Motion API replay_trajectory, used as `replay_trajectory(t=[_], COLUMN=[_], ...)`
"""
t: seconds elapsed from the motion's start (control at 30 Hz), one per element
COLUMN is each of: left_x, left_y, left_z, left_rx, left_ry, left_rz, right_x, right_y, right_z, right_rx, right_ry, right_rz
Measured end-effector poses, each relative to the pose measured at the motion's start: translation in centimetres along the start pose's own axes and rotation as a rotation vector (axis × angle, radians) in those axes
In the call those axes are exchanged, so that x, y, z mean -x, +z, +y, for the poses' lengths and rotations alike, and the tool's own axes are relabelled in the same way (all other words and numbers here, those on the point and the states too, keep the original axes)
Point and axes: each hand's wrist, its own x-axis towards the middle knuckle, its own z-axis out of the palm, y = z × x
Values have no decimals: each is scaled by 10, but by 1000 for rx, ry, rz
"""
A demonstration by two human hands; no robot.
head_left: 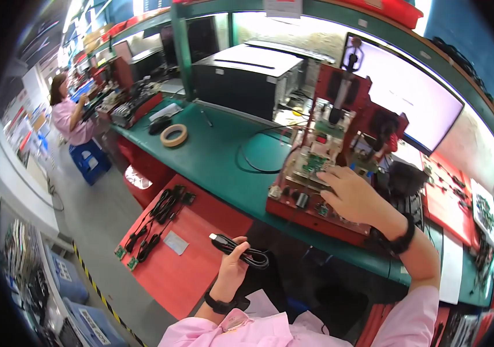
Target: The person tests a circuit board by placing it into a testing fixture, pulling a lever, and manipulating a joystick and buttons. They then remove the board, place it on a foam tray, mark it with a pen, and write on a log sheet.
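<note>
My left hand [232, 267] is closed round a coiled black cable [251, 255], whose light-coloured plug points up and left. It hangs over the near edge of the bench, beside a red board. My right hand [348, 194] reaches over a red test fixture [299, 215], with its fingers stretched out and apart. Its fingertips are at the near edge of a green circuit board [314, 163] lying on the fixture's bed; whether they press on it I cannot tell. Above the bed stands the fixture's upright red frame with a lever clamp [348, 75].
The red board [186, 254] bears black cables [163, 211] with small circuit boards. On the green bench [212, 156] lie a tape roll [173, 135] and a mouse [160, 124]. A monitor [411, 95] stands behind the fixture. At the far left sits a co-worker [73, 113].
</note>
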Motion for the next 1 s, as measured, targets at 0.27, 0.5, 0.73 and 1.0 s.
replay_trajectory(t=[0.27,0.5,0.73,1.0], left_x=[-10,-27,-79,-27], left_y=[-7,-57,-92,-51], left_z=[-3,-6,-13,1], left_rx=[181,156,-65,-347], left_ry=[28,159,76,-81], left_rz=[142,296,176,-94], right_x=[-33,-52,-46,-55], right_y=[51,64,67,76], right_z=[66,66,78,81], right_rx=[-9,124,61,200], right_ry=[183,-1,64,-35], right_rz=[-75,103,-34,11])
